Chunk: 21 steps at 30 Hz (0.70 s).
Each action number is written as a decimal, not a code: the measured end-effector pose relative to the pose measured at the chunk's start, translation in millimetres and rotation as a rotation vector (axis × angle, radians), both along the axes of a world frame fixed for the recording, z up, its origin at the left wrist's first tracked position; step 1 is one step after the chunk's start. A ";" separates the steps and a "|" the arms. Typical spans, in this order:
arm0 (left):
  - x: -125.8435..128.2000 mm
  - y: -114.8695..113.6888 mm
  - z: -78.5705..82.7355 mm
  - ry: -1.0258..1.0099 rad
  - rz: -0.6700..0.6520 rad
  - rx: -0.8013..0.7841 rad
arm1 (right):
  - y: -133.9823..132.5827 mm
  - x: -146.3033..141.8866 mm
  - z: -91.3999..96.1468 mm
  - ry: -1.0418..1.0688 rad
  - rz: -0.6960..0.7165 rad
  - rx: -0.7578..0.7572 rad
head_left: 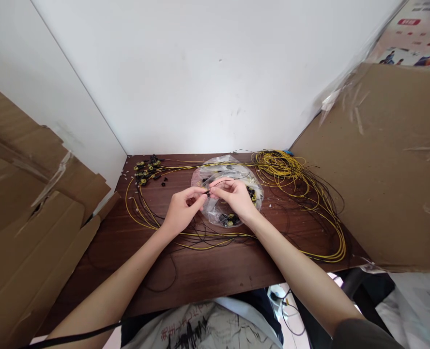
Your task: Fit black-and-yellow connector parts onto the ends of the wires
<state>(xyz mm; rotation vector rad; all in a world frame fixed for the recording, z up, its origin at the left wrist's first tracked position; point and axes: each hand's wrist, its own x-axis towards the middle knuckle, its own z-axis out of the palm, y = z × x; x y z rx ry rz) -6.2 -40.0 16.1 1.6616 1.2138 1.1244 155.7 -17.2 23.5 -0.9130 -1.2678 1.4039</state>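
Over the clear plastic bag [215, 213], my left hand [183, 207] and my right hand [233, 196] meet fingertip to fingertip. Between them is a small black part [207, 192], pinched by the left thumb and forefinger; its exact kind is too small to make out. My right hand pinches close beside it, where a thin black wire [233, 179] arcs over the fingers. Inside the bag lie several black and yellow connector pieces [230, 220], partly hidden by my hands.
A coil of yellow and black wires [278, 167] lies at the back right, its strands looping around the bag. Their black and yellow ends [146, 169] are bunched at the back left of the brown table [215, 271]. Cardboard panels [389, 165] flank both sides; a white wall [200, 77] stands behind.
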 end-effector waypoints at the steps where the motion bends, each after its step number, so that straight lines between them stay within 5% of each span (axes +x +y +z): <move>1: -0.1 0.1 -0.3 0.000 -0.001 -0.001 | 0.2 0.1 -0.2 0.000 0.001 0.003; 21: -1.7 0.7 -2.8 0.008 -0.001 -0.006 | 0.7 0.2 0.3 0.006 0.004 -0.005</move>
